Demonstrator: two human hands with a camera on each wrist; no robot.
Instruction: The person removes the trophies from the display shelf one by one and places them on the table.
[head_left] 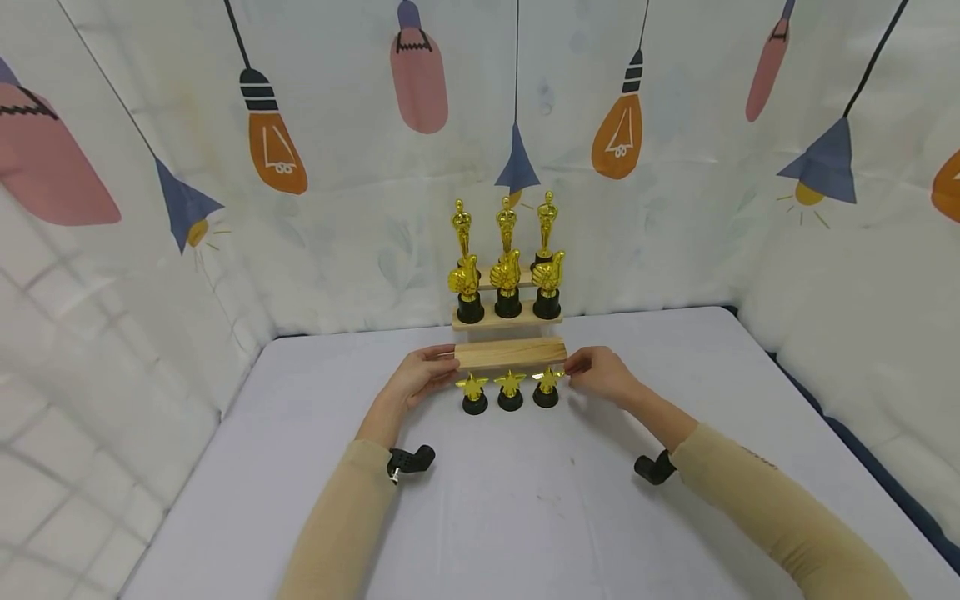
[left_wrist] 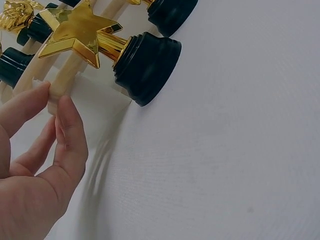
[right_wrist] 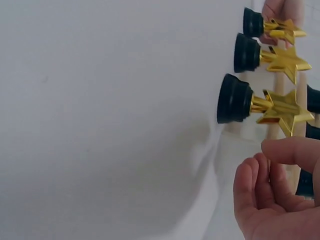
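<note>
A pale wooden board [head_left: 510, 354], bare on top, lies level between both hands. My left hand [head_left: 420, 375] pinches its left end between thumb and fingertips; the left wrist view shows this board end [left_wrist: 62, 85] close up. At the right end my right hand [head_left: 603, 375] pinches it, and the thumb [right_wrist: 290, 151] covers much of that end in the right wrist view. Just in front, three gold star trophies [head_left: 510, 390] on black bases stand in a row on the table. The right-hand star nearly meets the right fingertips.
Behind the board, a wooden step [head_left: 491, 322] carries three gold thumbs-up trophies [head_left: 506, 279]. A higher step [head_left: 486, 278] holds three gold figure trophies [head_left: 507, 223]. These stand on a white-covered table [head_left: 337, 392] against a lamp-patterned curtain [head_left: 337, 250].
</note>
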